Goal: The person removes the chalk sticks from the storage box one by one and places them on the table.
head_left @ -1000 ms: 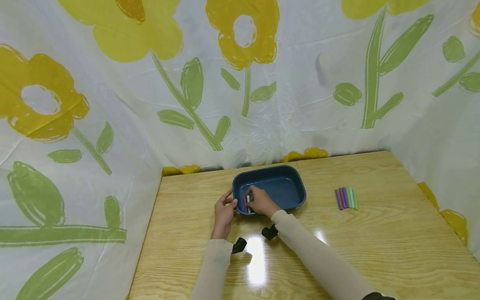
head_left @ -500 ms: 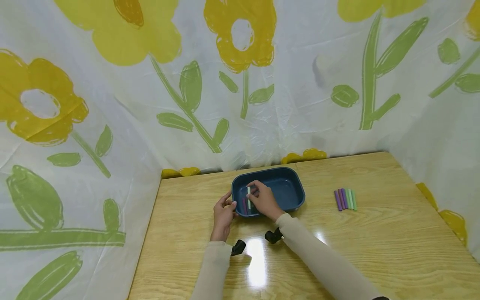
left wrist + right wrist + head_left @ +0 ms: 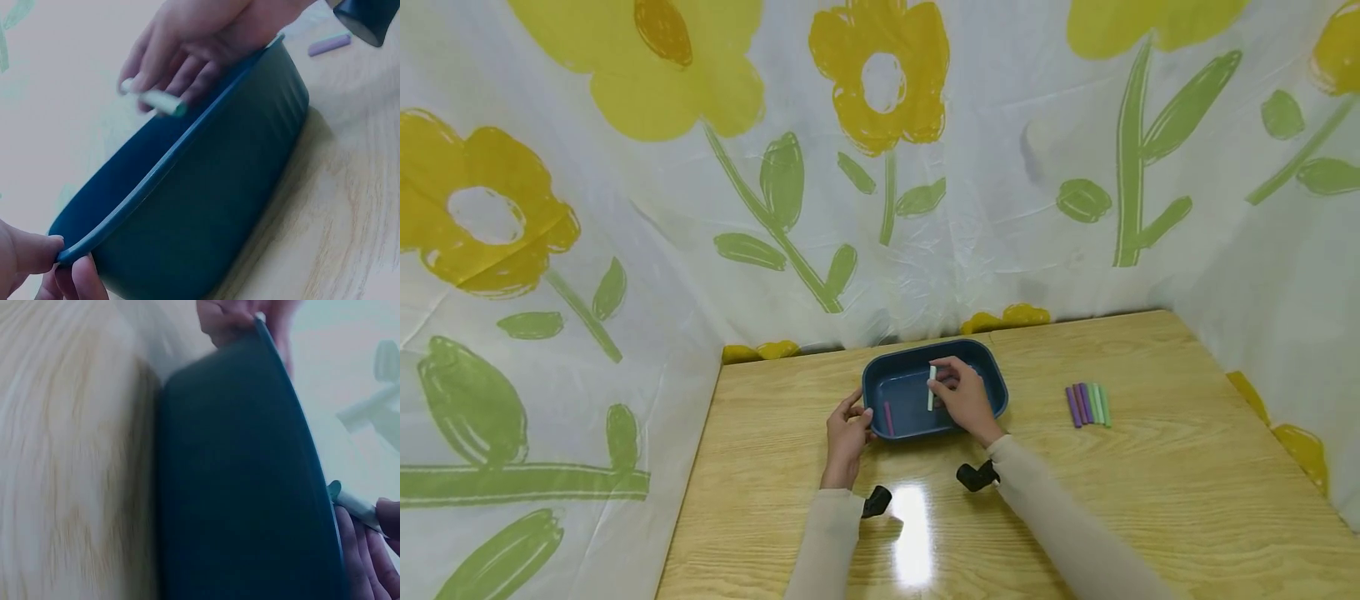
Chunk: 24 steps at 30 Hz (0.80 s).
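A deep blue plastic tub [image 3: 206,187] stands on the table. My left hand [image 3: 846,435] grips its left rim, thumb on one side and fingers on the other, as the left wrist view shows. Above the tub's inside, my right hand [image 3: 966,402] pinches a pale green chalk stick [image 3: 932,387] between thumb and fingertips, nearly upright in the head view. A single purple chalk stick [image 3: 889,419] lies at the left end inside the tub. In the right wrist view the tub's wall [image 3: 244,475] hides its inside.
To the right of the tub, several purple and green chalk sticks [image 3: 1087,405] lie side by side on the wooden table [image 3: 760,533]. A flower-printed white curtain [image 3: 1000,250] hangs behind and along both sides. Black camera mounts [image 3: 976,477] jut from the wrists.
My right hand has lifted the pale green chalk stick from beside the purple one and carried it rightward over the tub. My left hand stays on the rim.
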{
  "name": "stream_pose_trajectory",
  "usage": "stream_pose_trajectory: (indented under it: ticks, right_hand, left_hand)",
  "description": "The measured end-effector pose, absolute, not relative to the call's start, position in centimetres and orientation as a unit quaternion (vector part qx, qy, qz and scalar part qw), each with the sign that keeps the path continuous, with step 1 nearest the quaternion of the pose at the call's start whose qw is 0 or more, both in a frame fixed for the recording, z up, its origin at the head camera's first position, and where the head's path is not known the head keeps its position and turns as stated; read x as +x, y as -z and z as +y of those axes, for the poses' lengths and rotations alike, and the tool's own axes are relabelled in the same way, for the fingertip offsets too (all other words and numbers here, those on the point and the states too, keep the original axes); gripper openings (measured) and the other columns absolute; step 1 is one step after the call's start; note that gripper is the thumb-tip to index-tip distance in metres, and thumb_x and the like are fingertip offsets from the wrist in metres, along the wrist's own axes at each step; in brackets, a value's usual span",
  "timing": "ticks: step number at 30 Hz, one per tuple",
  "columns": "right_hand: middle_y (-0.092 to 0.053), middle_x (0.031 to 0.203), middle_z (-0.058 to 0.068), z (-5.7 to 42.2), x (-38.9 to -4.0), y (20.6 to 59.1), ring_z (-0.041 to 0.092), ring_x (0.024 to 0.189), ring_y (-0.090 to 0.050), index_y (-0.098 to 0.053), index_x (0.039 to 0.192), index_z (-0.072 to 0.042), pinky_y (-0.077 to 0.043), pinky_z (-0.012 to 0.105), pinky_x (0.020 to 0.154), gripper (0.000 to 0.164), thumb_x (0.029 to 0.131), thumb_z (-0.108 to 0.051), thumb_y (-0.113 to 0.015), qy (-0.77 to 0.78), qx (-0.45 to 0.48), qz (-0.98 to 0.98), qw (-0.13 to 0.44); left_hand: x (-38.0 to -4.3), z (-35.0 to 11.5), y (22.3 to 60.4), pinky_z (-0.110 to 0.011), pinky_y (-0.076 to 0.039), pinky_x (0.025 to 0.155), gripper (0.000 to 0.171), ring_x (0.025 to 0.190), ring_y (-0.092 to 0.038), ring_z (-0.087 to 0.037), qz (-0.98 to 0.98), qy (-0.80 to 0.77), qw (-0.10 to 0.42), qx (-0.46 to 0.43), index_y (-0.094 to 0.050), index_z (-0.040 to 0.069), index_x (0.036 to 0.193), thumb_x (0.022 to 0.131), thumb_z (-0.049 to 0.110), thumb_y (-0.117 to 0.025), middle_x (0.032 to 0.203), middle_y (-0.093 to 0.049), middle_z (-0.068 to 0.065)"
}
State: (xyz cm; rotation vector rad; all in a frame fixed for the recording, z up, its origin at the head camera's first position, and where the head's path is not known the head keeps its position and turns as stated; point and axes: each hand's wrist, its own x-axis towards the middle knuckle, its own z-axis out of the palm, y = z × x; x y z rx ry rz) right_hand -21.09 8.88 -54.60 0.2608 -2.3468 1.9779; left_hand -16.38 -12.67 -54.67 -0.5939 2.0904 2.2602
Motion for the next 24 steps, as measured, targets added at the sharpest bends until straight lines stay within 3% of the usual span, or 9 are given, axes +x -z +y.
stream_pose_trajectory:
  ticks: [8, 14, 24]
  right_hand:
    - [-0.063, 0.108, 0.028, 13.9, -20.8, 53.8, 0.012, 0.076, -0.067, -0.061, 0.136, 0.008, -0.061, 0.027, 0.066, 0.035, 0.102, 0.004, -0.065, -0.647, 0.059, -0.759, 0.038]
    - [-0.061, 0.111, 0.027, 18.0, -20.3, 53.1, 0.006, 0.082, -0.067, -0.059, 0.14, 0.008, -0.063, 0.029, 0.07, 0.037, 0.104, 0.002, -0.063, -0.661, 0.027, -0.748, 0.051]
    - [-0.06, 0.109, 0.0, 25.2, -19.2, 53.7, 0.001, 0.085, -0.067, -0.054, 0.143, 0.009, -0.064, 0.029, 0.072, 0.04, 0.105, -0.001, -0.062, -0.632, -0.006, -0.77, 0.087]
  left_hand:
    - [-16.3, -12.8, 54.6, -0.023, -0.05, 0.057, 0.049, 0.062, -0.052, -0.011, 0.663, -0.727, -0.001, -0.177, -0.054, -0.003, 0.151, 0.103, -0.006, -0.06, 0.103, -0.051, -0.008]
    - [-16.1, -12.7, 54.5, -0.022, -0.05, 0.056, 0.048, 0.061, -0.052, -0.011, 0.662, -0.727, -0.001, -0.181, -0.055, -0.002, 0.151, 0.103, -0.006, -0.06, 0.103, -0.051, -0.008]
    - [-16.4, -12.8, 54.9, -0.022, -0.05, 0.057, 0.049, 0.062, -0.051, -0.011, 0.66, -0.73, -0.001, -0.179, -0.053, -0.004, 0.151, 0.103, -0.007, -0.06, 0.103, -0.051, -0.008]
